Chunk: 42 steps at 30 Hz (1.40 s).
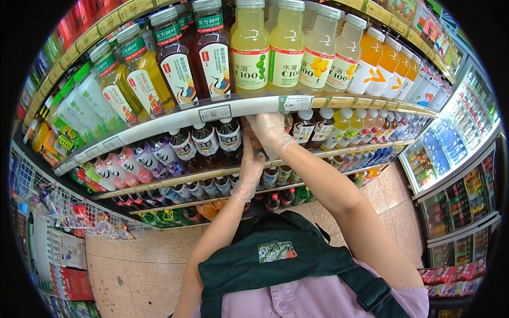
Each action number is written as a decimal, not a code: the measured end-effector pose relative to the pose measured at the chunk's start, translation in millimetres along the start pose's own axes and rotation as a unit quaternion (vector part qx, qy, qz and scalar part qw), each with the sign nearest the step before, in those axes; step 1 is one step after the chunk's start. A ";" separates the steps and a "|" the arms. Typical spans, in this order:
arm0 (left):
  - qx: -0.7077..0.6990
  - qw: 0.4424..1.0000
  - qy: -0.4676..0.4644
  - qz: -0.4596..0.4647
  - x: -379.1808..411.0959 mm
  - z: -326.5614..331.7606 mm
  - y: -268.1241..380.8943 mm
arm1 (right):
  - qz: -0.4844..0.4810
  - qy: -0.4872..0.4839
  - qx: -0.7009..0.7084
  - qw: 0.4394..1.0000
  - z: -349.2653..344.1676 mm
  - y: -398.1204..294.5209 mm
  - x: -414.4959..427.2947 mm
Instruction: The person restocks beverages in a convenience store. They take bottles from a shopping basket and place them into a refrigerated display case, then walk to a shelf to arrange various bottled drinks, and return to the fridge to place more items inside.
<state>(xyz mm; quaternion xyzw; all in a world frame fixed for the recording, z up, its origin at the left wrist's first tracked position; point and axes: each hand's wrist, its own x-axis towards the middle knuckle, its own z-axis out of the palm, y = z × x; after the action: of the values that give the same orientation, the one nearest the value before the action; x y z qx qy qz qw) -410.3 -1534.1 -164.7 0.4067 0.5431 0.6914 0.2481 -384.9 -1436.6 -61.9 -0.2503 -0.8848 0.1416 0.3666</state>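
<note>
Both of my hands wear clear plastic gloves and reach into the second shelf of drink bottles. My right hand [272, 129] is bent over just below the white shelf rail [246, 109], its fingertips hidden among the bottles. Lower and to its left, my left hand [251, 165] points upward, thumb to the right. Some reddish-brown surface, perhaps a bottle, shows between the hands; whether either grips it is hidden. Dark tea bottles with white caps [229, 137] stand just left of my hands. On the right are dark bottles with pale labels [303, 127].
Juice bottles [250, 47] and tea bottles [177, 63] line the shelf above. Lower shelves hold more drinks, including red-capped cola bottles [272, 202]. Wire baskets [107, 224] with packets hang at left. A lit drinks cooler [449, 131] stands right, above tiled floor [135, 274].
</note>
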 end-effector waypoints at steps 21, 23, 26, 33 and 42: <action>0.015 1.000 -0.006 -0.027 -23.6 11.0 37.5 | 0.110 -0.051 0.064 0.991 -22.4 -14.6 -30.3; 0.009 0.998 -0.009 -0.059 -25.9 4.4 41.7 | 0.121 0.001 0.098 0.988 -27.2 -15.9 -44.7; 0.034 0.997 -0.014 -0.068 -31.9 -1.0 45.9 | 0.068 0.129 0.135 0.980 -40.9 10.4 -62.5; 0.114 0.993 0.000 0.012 -27.9 0.8 62.8 | 0.094 0.190 0.049 0.976 -45.9 38.0 -54.6; 0.203 0.978 0.036 -0.029 5.8 -3.5 90.4 | 0.212 0.032 0.046 0.976 -32.9 40.9 -31.3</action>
<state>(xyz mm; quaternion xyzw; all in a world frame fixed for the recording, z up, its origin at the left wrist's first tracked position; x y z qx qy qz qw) -407.4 -1557.4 -77.2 0.4073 0.6924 0.5736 0.1603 -328.4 -1417.4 -75.0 -0.4195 -0.7918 0.2486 0.3678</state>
